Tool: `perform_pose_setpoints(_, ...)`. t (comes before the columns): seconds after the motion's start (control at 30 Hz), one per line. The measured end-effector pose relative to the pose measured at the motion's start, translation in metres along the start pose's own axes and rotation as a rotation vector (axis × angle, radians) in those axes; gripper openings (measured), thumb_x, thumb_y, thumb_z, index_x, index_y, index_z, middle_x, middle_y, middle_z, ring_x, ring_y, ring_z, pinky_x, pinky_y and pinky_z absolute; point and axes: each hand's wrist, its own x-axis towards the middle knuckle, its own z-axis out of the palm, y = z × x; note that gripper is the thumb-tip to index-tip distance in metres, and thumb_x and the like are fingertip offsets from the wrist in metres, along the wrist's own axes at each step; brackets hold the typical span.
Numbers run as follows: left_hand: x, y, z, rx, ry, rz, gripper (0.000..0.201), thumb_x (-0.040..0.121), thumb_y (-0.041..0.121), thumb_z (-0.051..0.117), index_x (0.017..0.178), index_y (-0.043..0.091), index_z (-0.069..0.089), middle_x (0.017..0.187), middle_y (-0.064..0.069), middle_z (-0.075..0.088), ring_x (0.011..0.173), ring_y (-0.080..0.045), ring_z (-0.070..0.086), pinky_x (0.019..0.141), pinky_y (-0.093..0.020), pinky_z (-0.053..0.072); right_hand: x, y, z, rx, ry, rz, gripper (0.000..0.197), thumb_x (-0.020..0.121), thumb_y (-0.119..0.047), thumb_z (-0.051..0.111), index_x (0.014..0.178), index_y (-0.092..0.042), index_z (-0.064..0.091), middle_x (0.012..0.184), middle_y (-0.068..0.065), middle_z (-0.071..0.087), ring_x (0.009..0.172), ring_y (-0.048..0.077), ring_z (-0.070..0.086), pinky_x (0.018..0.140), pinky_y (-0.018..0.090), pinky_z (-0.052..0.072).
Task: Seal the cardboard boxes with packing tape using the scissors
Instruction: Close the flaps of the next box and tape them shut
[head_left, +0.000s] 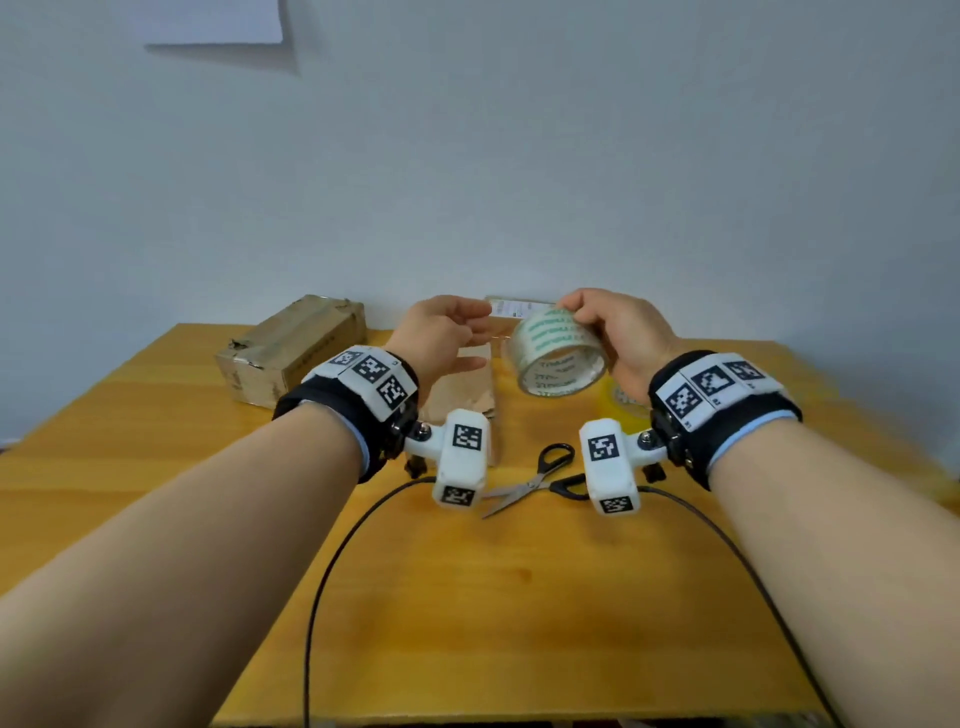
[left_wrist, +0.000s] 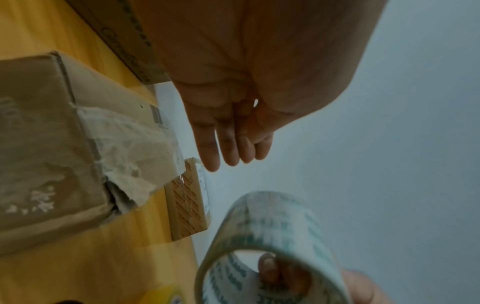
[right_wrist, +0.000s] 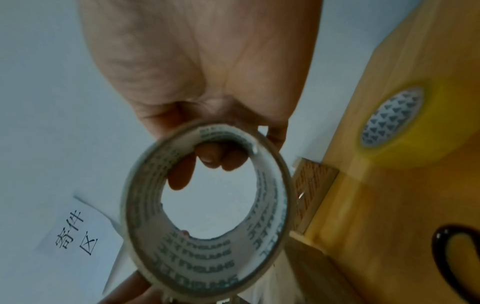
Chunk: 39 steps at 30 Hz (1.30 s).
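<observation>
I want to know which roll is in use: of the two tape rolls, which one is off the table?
The clear tape roll with green print, held in the air by the right hand. The yellow tape roll lies flat on the table, untouched.

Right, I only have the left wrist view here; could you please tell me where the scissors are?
Observer: The black-handled steel scissors lie flat on the yellow wooden table, between the two wrists.
Operator: Thank you. How is the tape being held?
Observer: The right hand grips the clear packing tape roll with green print in the air, fingers hooked inside its core.
Operator: And is there a spare roll?
Observer: Yes, a yellow tape roll lies flat on the table, just beyond the right wrist.
</observation>
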Motion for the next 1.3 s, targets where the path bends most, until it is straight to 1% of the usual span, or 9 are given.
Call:
perform_pose_setpoints(0.17,0.002,-0.009,-0.017,-0.085,-0.085,-0.062,0.039,0.094,-0.015,0.037,0.108,0.007,0.066,0.097,-0.005,0.065,0.094,-0.017,0.063,0.078,-0.034,0.059,0.019,0.013,0.018,0.113,0.022,0.036,0.025,0.092,-0.002,0.045,0.078,-0.009,0.065,0.078,0.006,0.069,0.072,0.021,0.066,0.066,0.029,0.054)
perform_pose_setpoints(0.37,0.005,-0.021,-0.027,-0.095,-0.142,-0.104,0.043,0.09,-0.018,0.036,0.109,0.005,0.067,0.103,-0.011,0.063,0.089,-0.017,0.064,0.073,-0.032,0.06,0.03,0.017,0.032,0.145,0.051,0.066,0.026,0.093,-0.002,0.046,0.08,-0.008,0.068,0.072,0.004,0.071,0.068,0.019,0.067,0.07,0.032,0.055)
perform_pose_setpoints(0.47,0.005,-0.024,-0.033,-0.141,-0.126,-0.132,0.045,0.088,-0.019,0.037,0.109,0.007,0.067,0.112,-0.015,0.062,0.095,-0.021,0.064,0.076,-0.037,0.06,0.032,0.018,0.034,0.197,0.078,0.076,0.026,0.092,-0.002,0.046,0.079,-0.007,0.069,0.068,0.003,0.071,0.067,0.019,0.067,0.073,0.034,0.055)
perform_pose_setpoints(0.57,0.002,-0.029,-0.038,-0.123,-0.141,-0.056,0.051,0.083,-0.023,0.045,0.112,0.015,0.063,0.118,-0.017,0.059,0.102,-0.024,0.062,0.082,-0.041,0.059,0.031,0.018,0.037,0.261,0.08,0.123,0.025,0.093,-0.003,0.046,0.081,-0.007,0.068,0.066,0.004,0.067,0.062,0.018,0.063,0.07,0.033,0.052)
perform_pose_setpoints(0.7,-0.003,-0.029,-0.04,0.002,-0.173,0.107,0.05,0.072,-0.018,0.062,0.099,0.025,0.066,0.111,-0.006,0.061,0.098,-0.021,0.062,0.088,-0.042,0.057,0.027,0.018,0.038,0.214,-0.028,0.256,0.026,0.094,-0.017,0.047,0.076,-0.015,0.065,0.063,0.001,0.045,0.051,0.013,0.037,0.057,0.026,0.04)
perform_pose_setpoints(0.8,-0.005,-0.023,-0.041,0.011,-0.144,0.16,0.033,0.08,-0.011,0.069,0.091,0.019,0.066,0.096,0.0,0.065,0.089,-0.016,0.063,0.083,-0.034,0.056,0.028,0.019,0.037,0.264,-0.072,0.359,0.037,0.096,-0.025,0.043,0.072,-0.016,0.07,0.061,-0.001,0.044,0.051,0.013,0.035,0.058,0.027,0.041)
perform_pose_setpoints(1.0,-0.007,-0.02,-0.038,0.034,-0.113,0.198,0.012,0.087,0.006,0.071,0.085,0.016,0.066,0.085,0.008,0.07,0.082,-0.008,0.065,0.082,-0.034,0.057,0.025,0.021,0.031,0.223,-0.099,0.432,0.04,0.1,-0.029,0.039,0.087,-0.014,0.074,0.061,-0.001,0.046,0.051,0.012,0.037,0.059,0.026,0.036)
perform_pose_setpoints(1.1,-0.006,-0.02,-0.034,0.042,-0.084,0.21,0.013,0.092,0.009,0.066,0.084,0.019,0.063,0.089,0.002,0.065,0.086,-0.012,0.062,0.078,-0.032,0.057,0.023,0.023,0.03,0.221,-0.101,0.429,0.039,0.1,-0.027,0.039,0.086,-0.012,0.073,0.06,-0.001,0.046,0.05,0.012,0.036,0.06,0.027,0.03)
perform_pose_setpoints(1.3,-0.006,-0.018,-0.029,0.018,-0.047,0.105,0.011,0.099,0.014,0.055,0.089,0.017,0.058,0.099,-0.007,0.062,0.088,-0.014,0.063,0.073,-0.03,0.056,0.02,0.029,0.024,0.241,-0.077,0.35,0.027,0.098,-0.022,0.047,0.097,-0.013,0.073,0.064,-0.001,0.048,0.053,0.013,0.042,0.065,0.03,0.042)
